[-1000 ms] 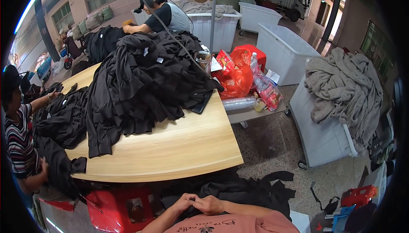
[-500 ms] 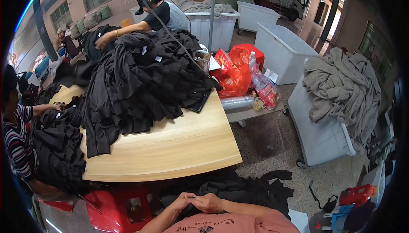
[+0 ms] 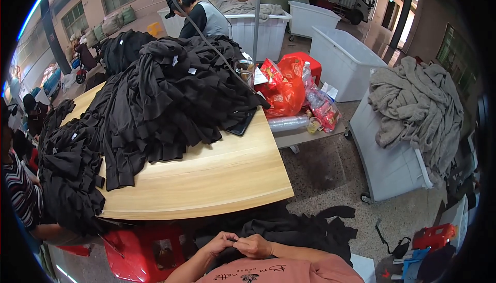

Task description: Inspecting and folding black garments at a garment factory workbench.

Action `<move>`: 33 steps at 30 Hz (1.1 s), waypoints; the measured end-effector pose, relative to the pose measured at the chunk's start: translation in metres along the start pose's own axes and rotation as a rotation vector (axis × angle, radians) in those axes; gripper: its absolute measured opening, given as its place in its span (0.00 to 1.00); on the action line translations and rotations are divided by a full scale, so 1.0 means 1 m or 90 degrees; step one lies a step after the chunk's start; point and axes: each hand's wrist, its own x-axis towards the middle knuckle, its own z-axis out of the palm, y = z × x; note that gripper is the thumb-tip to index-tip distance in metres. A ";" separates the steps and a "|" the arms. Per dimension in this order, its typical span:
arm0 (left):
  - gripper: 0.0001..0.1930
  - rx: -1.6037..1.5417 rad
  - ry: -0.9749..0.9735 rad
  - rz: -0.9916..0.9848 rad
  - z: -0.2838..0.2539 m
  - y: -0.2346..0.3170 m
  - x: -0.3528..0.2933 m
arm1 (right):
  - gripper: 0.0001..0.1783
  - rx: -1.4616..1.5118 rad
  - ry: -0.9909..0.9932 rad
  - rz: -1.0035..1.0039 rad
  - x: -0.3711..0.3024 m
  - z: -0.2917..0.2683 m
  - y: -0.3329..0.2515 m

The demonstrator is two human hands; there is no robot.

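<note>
Black garments lie across my lap, below the near edge of the table. My left hand and my right hand meet above them, fingers closed. Between the fingertips they pinch a small bit of the dark cloth; the fingers cover most of it. On the wooden table in front of me, a large heap of black garments is piled, with small white labels showing. More black garments hang over the table's left side.
Red bags, a glass jar and plastic bottles sit on a side surface beyond the table. A white cart with grey cloth stands right. A red stool is at lower left. Co-workers are at the far side and left.
The far co-worker's arm has drawn back from the heap. On the left, the striped-sleeved co-worker has leaned away and the arm has left the table. My hands have hardly moved.
</note>
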 end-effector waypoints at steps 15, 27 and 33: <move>0.03 -0.041 0.095 0.073 0.007 0.011 -0.006 | 0.10 -0.023 0.030 0.092 0.005 -0.005 -0.003; 0.03 -0.105 0.140 0.071 0.014 -0.006 -0.008 | 0.06 -0.034 -0.007 0.055 0.005 -0.005 0.000; 0.03 -0.143 0.186 0.071 0.015 -0.014 -0.006 | 0.05 -0.036 -0.029 0.066 0.005 -0.004 0.000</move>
